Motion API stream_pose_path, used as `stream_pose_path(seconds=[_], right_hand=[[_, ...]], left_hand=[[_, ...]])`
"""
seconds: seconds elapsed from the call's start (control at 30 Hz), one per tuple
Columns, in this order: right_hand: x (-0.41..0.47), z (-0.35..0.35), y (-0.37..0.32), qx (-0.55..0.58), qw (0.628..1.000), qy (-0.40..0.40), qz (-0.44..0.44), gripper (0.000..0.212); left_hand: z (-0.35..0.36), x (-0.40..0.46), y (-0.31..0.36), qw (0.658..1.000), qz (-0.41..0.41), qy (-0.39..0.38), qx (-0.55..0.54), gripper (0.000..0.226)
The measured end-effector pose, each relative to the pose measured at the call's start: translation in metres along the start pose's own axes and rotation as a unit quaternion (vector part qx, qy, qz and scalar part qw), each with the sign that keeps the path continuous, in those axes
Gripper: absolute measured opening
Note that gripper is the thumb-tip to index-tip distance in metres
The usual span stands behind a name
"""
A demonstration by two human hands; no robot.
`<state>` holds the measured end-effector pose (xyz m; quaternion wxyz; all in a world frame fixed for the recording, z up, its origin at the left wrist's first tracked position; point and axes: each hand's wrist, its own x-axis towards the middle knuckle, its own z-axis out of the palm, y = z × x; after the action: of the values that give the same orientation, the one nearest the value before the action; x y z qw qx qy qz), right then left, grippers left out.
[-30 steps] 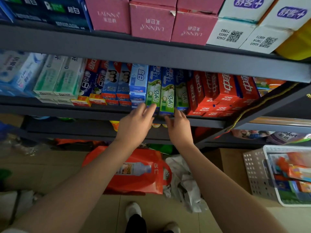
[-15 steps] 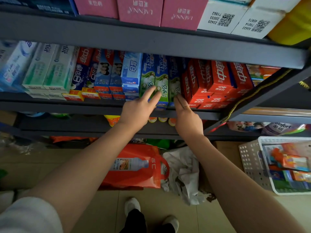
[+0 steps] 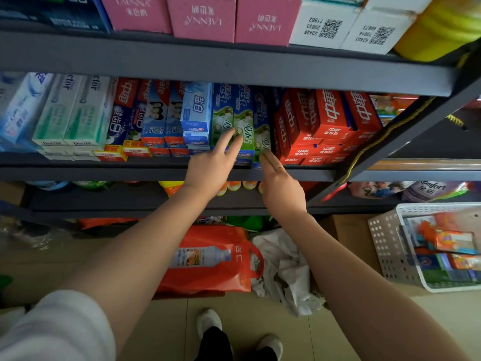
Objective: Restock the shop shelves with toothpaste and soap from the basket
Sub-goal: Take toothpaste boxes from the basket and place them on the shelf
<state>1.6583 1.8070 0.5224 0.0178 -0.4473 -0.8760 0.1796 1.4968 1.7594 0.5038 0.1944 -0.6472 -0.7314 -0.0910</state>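
Observation:
Green and blue toothpaste boxes (image 3: pixel 244 118) stand upright in the middle of the dark shelf (image 3: pixel 156 173), between a light blue box and red boxes (image 3: pixel 330 121). My left hand (image 3: pixel 212 165) rests with spread fingers flat on the fronts of the green boxes. My right hand (image 3: pixel 279 186) touches the lower right green box with straight fingertips. Neither hand grips anything. The white perforated basket (image 3: pixel 387 246) with colourful packs stands at the lower right on a cardboard box.
Pink and white cartons (image 3: pixel 265 22) fill the shelf above. A lower shelf holds bottles. An orange bag (image 3: pixel 216 259) and a white crumpled bag (image 3: pixel 283 269) lie on the tiled floor in front of my feet. A diagonal shelf brace (image 3: pixel 390 149) runs at the right.
Both hands slid a little further up onto the green boxes, pressing them back. The view shifted slightly downward and to the left.

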Motion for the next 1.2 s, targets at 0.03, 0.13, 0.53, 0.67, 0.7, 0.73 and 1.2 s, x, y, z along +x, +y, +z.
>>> stream_pose_path(seconds=[0.03,0.13,0.53,0.67,0.7,0.73,1.2], right_hand=[[-0.001,-0.002,-0.001,0.011,1.000,0.000,-0.003,0.062],[-0.018,-0.010,0.006,0.036,0.999,0.017,-0.021,0.048],[-0.160,-0.062,0.171,0.068,0.967,-0.006,0.247,0.020],[-0.198,-0.084,0.254,0.091,0.941,0.032,0.326,0.023],[-0.206,-0.087,0.276,0.098,0.933,0.038,0.344,0.023],[-0.214,-0.091,0.298,0.102,0.926,0.043,0.360,0.023],[-0.230,-0.063,0.554,0.032,0.950,-0.177,0.255,0.074]], left_hand=[[-0.002,0.000,0.001,1.000,-0.003,0.002,-0.006,0.061],[-0.020,-0.010,0.009,0.999,0.023,0.005,-0.045,0.057],[-0.070,-0.003,0.174,0.885,0.137,-0.391,-0.212,0.025],[-0.070,0.021,0.256,0.876,0.144,-0.388,-0.249,0.025],[-0.070,0.026,0.278,0.872,0.152,-0.390,-0.256,0.025],[-0.071,0.030,0.301,0.867,0.161,-0.392,-0.260,0.025],[0.018,0.069,0.536,0.844,0.064,-0.470,-0.249,0.053]])
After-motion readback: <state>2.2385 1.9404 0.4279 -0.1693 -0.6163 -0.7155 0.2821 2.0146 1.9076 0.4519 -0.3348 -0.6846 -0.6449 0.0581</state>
